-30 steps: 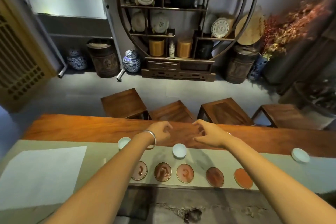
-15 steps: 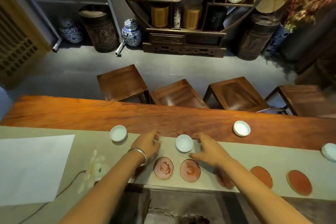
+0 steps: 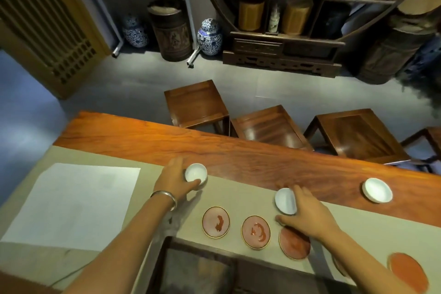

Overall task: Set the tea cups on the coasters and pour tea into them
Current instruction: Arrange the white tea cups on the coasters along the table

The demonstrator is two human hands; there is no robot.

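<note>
My left hand [image 3: 175,180], with a metal bangle on the wrist, wraps its fingers around a small white tea cup [image 3: 196,172] at the far edge of the grey-green runner. My right hand [image 3: 307,212] grips a second white cup [image 3: 284,200], which is tilted. A third white cup [image 3: 377,190] stands alone on the bare wood to the right. Round red coasters lie in a row near me: one [image 3: 216,221] below the left cup, one [image 3: 255,231] beside it, one [image 3: 294,243] partly under my right wrist, and one [image 3: 408,271] at the far right.
A white sheet [image 3: 71,203] lies on the runner at the left. A dark stone tea tray [image 3: 198,270] sits at the near edge. The long wooden table [image 3: 148,136] has wooden stools [image 3: 195,102] behind it, then jars and a round display shelf.
The view swung down and to the left. My left hand went left and closed on the left cup; my right hand closed on the middle cup and tilted it.
</note>
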